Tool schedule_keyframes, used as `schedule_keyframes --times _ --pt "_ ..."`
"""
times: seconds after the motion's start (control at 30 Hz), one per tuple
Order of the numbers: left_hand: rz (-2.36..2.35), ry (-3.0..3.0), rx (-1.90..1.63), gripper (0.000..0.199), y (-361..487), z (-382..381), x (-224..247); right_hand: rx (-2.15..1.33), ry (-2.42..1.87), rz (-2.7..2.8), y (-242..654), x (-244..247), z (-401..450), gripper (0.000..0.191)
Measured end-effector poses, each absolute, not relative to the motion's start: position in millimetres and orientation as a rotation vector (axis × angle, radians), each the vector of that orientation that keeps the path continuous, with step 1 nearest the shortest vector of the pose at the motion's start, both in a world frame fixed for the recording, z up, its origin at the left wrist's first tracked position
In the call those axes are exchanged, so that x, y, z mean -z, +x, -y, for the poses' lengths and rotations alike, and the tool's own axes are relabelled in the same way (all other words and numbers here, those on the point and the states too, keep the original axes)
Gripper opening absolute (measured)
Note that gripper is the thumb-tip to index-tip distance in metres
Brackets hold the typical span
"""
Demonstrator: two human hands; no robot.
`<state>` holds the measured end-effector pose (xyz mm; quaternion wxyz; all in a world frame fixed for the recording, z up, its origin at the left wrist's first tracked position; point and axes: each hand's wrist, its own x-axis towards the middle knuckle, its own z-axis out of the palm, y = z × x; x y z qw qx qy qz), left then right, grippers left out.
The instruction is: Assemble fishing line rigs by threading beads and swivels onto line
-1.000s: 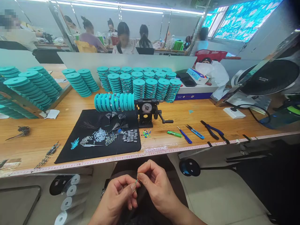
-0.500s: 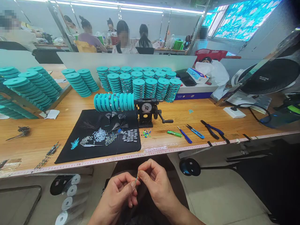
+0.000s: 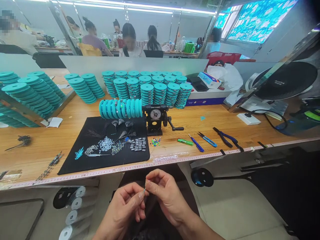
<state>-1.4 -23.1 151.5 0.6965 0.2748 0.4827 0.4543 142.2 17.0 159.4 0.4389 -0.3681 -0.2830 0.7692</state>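
Note:
Below the table edge, in front of my lap, my left hand (image 3: 127,205) pinches a thin teal piece (image 3: 144,190) between thumb and forefinger. My right hand (image 3: 162,193) is closed in a pinch right beside it, fingertips at the upper end of the piece. Whatever lies between those right fingertips is too small to make out. On the table beyond, a black mat (image 3: 100,163) carries similar teal pieces (image 3: 79,153), translucent bits (image 3: 106,144), small metal parts (image 3: 91,150) and grey cylinders (image 3: 138,144).
Behind the mat, a black hand-cranked winder (image 3: 155,120) bears a row of teal spools (image 3: 121,109). More stacked spools (image 3: 153,95) line the back. Rightward lie a green lighter-like item (image 3: 185,142), a blue pen-like tool (image 3: 196,143), snips (image 3: 207,139) and pliers (image 3: 225,137). Co-workers sit beyond a partition.
Both hands stay pinched together at nearly the same spot, the right fingertips shifting slightly left. The view has moved a little; nothing on the table has visibly changed.

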Motion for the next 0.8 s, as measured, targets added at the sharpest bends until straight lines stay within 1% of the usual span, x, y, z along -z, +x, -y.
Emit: schedule_keyframes --times 0.13,0.33,0.8 --pt "-1.057 0.606 -1.026 0.032 0.2 23.8 -150.4 -1.984 -0.900 0.619 139.2 -161.2 -16.1 0.028" --pt "-1.066 0.589 -1.043 0.031 1.6 25.8 -153.1 -1.883 -0.874 0.748 138.0 -162.9 -13.4 0.025" --pt "-1.087 0.614 -1.006 0.035 3.2 21.9 -159.7 -1.745 -0.905 0.977 143.2 -161.2 -10.1 0.025"
